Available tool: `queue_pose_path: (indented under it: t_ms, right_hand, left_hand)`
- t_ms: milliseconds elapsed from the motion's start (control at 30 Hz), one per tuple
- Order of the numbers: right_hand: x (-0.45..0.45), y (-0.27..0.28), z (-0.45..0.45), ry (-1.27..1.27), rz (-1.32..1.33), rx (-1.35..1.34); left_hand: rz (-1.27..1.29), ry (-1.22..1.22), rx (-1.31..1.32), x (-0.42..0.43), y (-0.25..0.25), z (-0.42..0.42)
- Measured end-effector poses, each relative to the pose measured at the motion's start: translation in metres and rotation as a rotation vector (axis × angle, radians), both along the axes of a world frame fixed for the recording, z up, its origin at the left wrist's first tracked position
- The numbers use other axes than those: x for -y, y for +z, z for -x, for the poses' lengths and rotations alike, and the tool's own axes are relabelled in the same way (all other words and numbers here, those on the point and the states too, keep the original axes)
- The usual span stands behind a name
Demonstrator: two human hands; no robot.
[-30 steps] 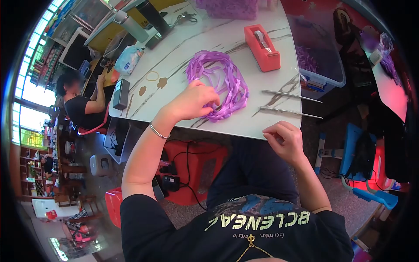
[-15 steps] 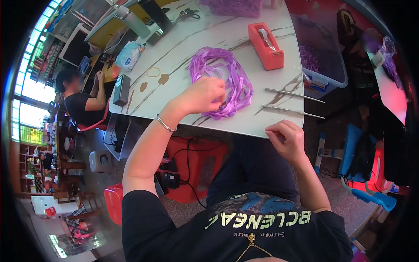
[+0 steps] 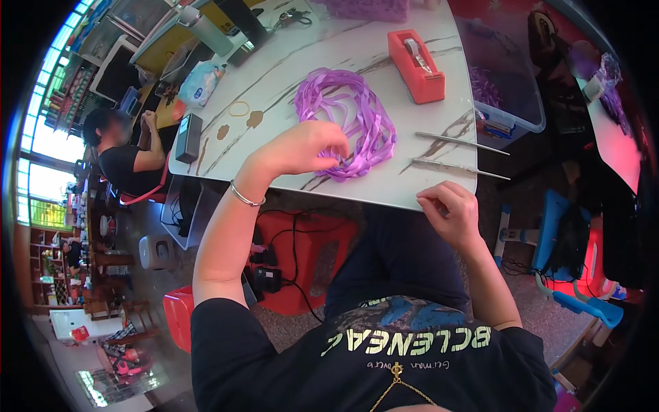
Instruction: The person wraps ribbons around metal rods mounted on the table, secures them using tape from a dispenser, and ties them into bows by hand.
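Note:
A loose coil of shiny purple ribbon (image 3: 374, 137) lies on the marble-patterned table near its front edge. My left hand (image 3: 309, 147), with a silver bangle (image 3: 247, 194) on the wrist, is over the coil's near left side. Its fingers are bent down and pinched on the ribbon; the fingertips are partly hidden. At the front edge of the table, to the right of the coil, my right hand (image 3: 452, 213) has its fingers curled in, and nothing shows in them. Two slim metal tools, one farther (image 3: 460, 142) and one nearer (image 3: 456, 167), lie beyond it, sticking out past the right edge.
A red tape dispenser (image 3: 417, 66) stands behind the metal tools. On the left are a dark box (image 3: 188, 139), a rubber band (image 3: 239, 108) and a tissue pack (image 3: 201, 84). A clear bin (image 3: 515, 113) sits off the right edge. Another person (image 3: 127, 154) sits at left.
My left hand has shifted a little left, towards the near left side of the ribbon coil. My right hand stays at the table edge. The view has tilted slightly.

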State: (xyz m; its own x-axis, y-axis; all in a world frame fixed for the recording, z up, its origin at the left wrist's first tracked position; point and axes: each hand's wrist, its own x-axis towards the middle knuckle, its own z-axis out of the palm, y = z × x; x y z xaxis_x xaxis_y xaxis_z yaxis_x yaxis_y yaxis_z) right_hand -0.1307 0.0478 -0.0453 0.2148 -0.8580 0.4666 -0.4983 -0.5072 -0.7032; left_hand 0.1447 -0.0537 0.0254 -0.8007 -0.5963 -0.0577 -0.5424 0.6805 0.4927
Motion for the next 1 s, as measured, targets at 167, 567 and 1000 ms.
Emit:
queue_pose_path:
  t_ms: [167,567,1000]
  right_hand:
    - [0.000,-0.002,-0.001,0.001,0.004,0.007]
    - [-0.001,-0.001,-0.001,-0.018,0.028,-0.025]
    - [-0.001,-0.003,-0.001,-0.019,0.061,-0.013]
  left_hand:
    - [0.046,0.011,0.052,-0.008,-0.019,-0.007]
    - [-0.396,0.162,-0.232,0.011,0.018,-0.003]
    - [-0.448,0.246,-0.202,0.043,0.064,-0.001]
